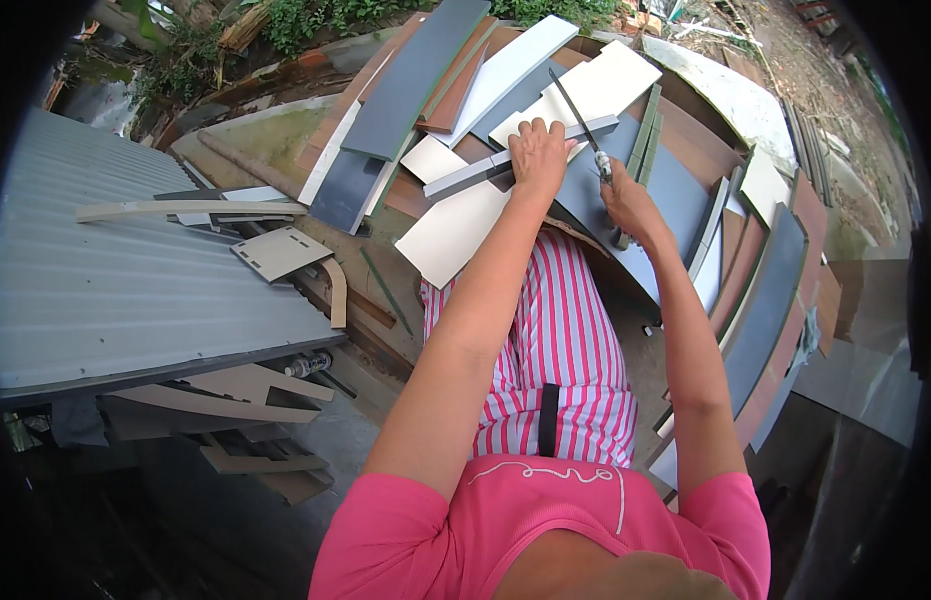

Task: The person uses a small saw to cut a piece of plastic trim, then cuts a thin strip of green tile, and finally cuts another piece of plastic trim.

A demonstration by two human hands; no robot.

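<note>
My left hand [540,158] presses down on a narrow grey strip of board [462,179], its fingers curled over the far edge. The strip lies slantwise across a cream panel [455,232] and other boards. In my right hand [633,207] is a hand saw, gripped by its handle. Its thin dark blade [573,108] points away and to the left, crossing the strip just right of my left hand. Whether the teeth are cutting into the strip cannot be made out. Beneath the blade lies another cream panel [585,88].
Grey, white and brown board offcuts [415,85] are piled ahead, with more stacked boards [765,285] at the right. A corrugated metal sheet [135,260] covers the left side. Below its edge are a bottle [308,364] and curved board pieces [225,395].
</note>
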